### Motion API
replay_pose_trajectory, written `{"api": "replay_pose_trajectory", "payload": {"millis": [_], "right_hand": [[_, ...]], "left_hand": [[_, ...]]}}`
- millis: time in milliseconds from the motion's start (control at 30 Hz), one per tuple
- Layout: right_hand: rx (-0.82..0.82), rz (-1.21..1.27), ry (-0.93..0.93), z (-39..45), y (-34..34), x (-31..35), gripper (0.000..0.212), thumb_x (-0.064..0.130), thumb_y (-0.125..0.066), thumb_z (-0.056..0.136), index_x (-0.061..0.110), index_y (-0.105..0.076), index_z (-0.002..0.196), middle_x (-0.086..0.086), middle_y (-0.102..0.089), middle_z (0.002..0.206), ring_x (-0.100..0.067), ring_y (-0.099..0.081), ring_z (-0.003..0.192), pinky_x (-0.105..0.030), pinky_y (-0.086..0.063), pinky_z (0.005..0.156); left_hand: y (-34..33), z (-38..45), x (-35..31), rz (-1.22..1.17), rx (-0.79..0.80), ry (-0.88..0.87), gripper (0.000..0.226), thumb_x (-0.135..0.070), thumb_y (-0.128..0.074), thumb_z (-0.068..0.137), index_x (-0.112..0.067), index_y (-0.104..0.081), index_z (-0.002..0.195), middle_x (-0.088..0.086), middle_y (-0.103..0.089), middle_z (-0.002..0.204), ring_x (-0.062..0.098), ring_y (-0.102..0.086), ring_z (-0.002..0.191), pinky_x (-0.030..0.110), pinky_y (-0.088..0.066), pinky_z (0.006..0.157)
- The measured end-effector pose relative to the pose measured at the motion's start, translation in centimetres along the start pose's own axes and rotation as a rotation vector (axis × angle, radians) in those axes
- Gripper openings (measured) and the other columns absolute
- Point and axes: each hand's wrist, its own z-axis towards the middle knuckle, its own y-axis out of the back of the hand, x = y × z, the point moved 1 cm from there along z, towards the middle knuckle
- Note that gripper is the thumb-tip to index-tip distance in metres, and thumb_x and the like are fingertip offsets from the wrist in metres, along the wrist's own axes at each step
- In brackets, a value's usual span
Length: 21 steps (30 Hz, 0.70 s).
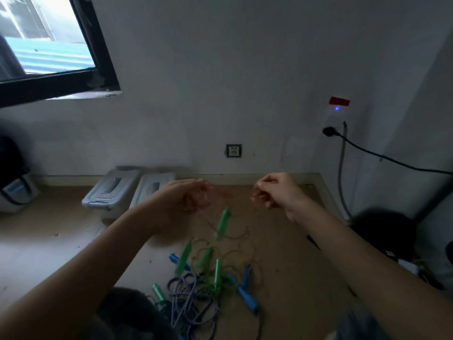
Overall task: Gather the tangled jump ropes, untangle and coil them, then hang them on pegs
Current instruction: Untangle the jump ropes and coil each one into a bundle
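Two hands: left hand (193,192) and right hand (274,190) both pinch thin cord (220,192)
cord axis: runs left-right between them
green handle (222,224): hangs below, nearer left

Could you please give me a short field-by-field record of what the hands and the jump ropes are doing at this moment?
left hand: raised, fingers curled round a thin orange cord
right hand: raised, pinching the same cord
hanging: one green plastic handle below the hands
floor pile: green handles, blue handles, purple twisted rope, tangled together
backdrop: two grey lidded bins by the wall
pegs: none in view
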Motion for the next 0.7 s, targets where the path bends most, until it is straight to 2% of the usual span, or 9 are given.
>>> {"api": "replay_pose_trajectory", "payload": {"millis": [100,167,233,267,333,400,467,567,700], "right_hand": [[-0.227,-0.058,0.128,0.6,0.9,1.0,0.024,0.011,-0.043,0.097,0.015,-0.046,0.074,-0.010,-0.059,0.072,-0.012,-0.055,0.035,-0.019,-0.039,0.032],[-0.213,-0.131,0.112,0.7,0.8,1.3,0.022,0.012,-0.040,0.098,0.016,-0.041,0.076,-0.011,-0.057,0.081,-0.015,-0.059,0.041,-0.025,-0.047,0.037],[0.001,-0.409,0.062,0.4,0.2,1.0,0.005,0.014,-0.046,0.096,0.017,-0.046,0.092,-0.005,-0.053,0.099,-0.019,-0.063,0.073,-0.033,-0.053,0.061],[0.130,-0.531,0.073,-0.1,-0.3,0.8,0.012,0.017,-0.052,0.093,0.019,-0.049,0.105,0.000,-0.049,0.106,-0.019,-0.059,0.090,-0.030,-0.049,0.071],[0.342,-0.432,0.143,-0.9,-1.7,0.1,0.028,0.025,-0.061,0.089,0.025,-0.051,0.115,0.009,-0.051,0.112,-0.012,-0.055,0.105,-0.021,-0.045,0.078],[0.492,-0.193,0.129,-1.9,-3.5,-0.2,0.023,0.025,-0.065,0.084,0.021,-0.059,0.106,0.006,-0.064,0.102,-0.006,-0.063,0.091,-0.017,-0.050,0.070],[0.487,-0.172,0.126,-2.0,-5.0,-0.7,0.020,0.020,-0.069,0.082,0.013,-0.063,0.099,-0.003,-0.067,0.086,-0.005,-0.063,0.066,-0.019,-0.048,0.057],[0.299,-0.398,0.252,-1.3,-4.8,-0.6,0.008,0.019,-0.070,0.080,0.013,-0.066,0.077,-0.004,-0.064,0.069,-0.010,-0.057,0.061,-0.022,-0.044,0.057],[0.107,-0.468,0.246,-0.3,-2.6,-0.2,0.021,0.025,-0.067,0.083,0.026,-0.062,0.063,0.012,-0.056,0.047,0.003,-0.050,0.042,-0.011,-0.034,0.042]], "left_hand": [[0.2,-1.0,0.0,-0.017,0.032,0.044,0.017,-0.016,-0.053,0.088,-0.006,-0.064,0.081,-0.002,-0.051,0.045,0.007,-0.049,0.040,0.017,-0.046,0.044],[0.6,-0.9,0.0,0.113,-0.038,0.052,0.015,-0.016,-0.052,0.091,-0.007,-0.063,0.091,0.005,-0.057,0.059,0.013,-0.049,0.051,0.020,-0.045,0.048],[0.9,-0.5,0.0,0.203,-0.089,0.031,0.016,-0.019,-0.052,0.092,-0.007,-0.062,0.095,0.011,-0.054,0.074,0.018,-0.049,0.060,0.023,-0.041,0.050],[1.0,-0.3,0.0,0.220,-0.078,0.014,0.018,-0.020,-0.050,0.093,-0.006,-0.061,0.097,0.010,-0.054,0.072,0.016,-0.050,0.056,0.021,-0.041,0.046],[0.7,0.1,0.2,0.185,0.009,-0.013,0.019,-0.021,-0.048,0.094,-0.006,-0.059,0.096,0.004,-0.052,0.062,0.010,-0.048,0.043,0.019,-0.039,0.041],[0.1,0.3,0.2,0.130,0.118,-0.002,0.018,-0.024,-0.049,0.093,-0.010,-0.059,0.092,0.004,-0.056,0.063,0.011,-0.054,0.046,0.020,-0.045,0.042],[-0.4,0.8,0.6,0.106,0.208,0.014,0.020,-0.027,-0.053,0.089,-0.012,-0.064,0.095,0.006,-0.065,0.072,0.015,-0.062,0.059,0.024,-0.052,0.050],[0.2,1.3,1.3,0.183,0.266,0.012,0.034,-0.036,-0.064,0.073,-0.014,-0.065,0.100,0.000,-0.070,0.077,0.011,-0.065,0.066,0.020,-0.051,0.057],[2.4,1.9,2.2,0.576,0.182,-0.059,0.040,-0.050,-0.064,0.059,-0.028,-0.066,0.092,-0.003,-0.069,0.083,0.011,-0.062,0.069,0.019,-0.051,0.058]]}}
